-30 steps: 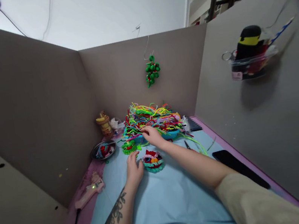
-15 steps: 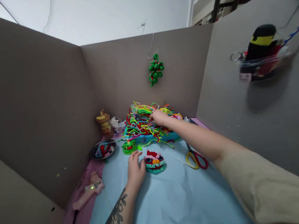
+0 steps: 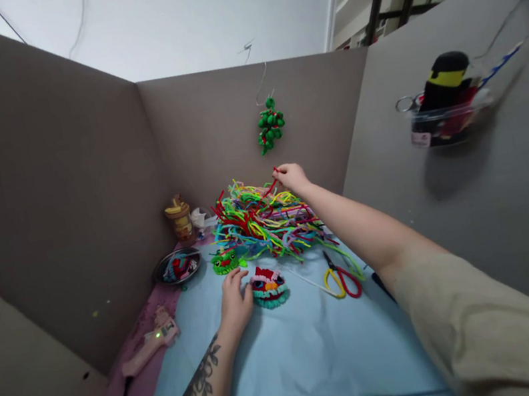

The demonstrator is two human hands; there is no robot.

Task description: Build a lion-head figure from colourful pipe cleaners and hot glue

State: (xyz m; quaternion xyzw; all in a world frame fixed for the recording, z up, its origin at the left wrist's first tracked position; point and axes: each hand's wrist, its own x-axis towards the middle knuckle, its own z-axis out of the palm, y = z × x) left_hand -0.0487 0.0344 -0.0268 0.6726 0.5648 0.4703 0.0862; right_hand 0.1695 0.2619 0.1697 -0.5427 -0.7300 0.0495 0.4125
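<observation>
Head view: our right hand (image 3: 293,177) pinches a red pipe cleaner (image 3: 271,188) high, seemingly to clear the pile (image 3: 269,224); our left hand (image 3: 235,299), loosely spread, sits beside the toy face (image 3: 270,289), perhaps for steadying.

Soft light; clear tub (image 3: 450,126) blurred, shadow below; right edge black.

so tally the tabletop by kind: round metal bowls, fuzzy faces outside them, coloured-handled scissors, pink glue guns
Round metal bowl: 1
Green fuzzy face and red-and-teal fuzzy face: 2
Scissors with yellow and red handles: 1
Pink glue gun: 1
Total: 5
</observation>
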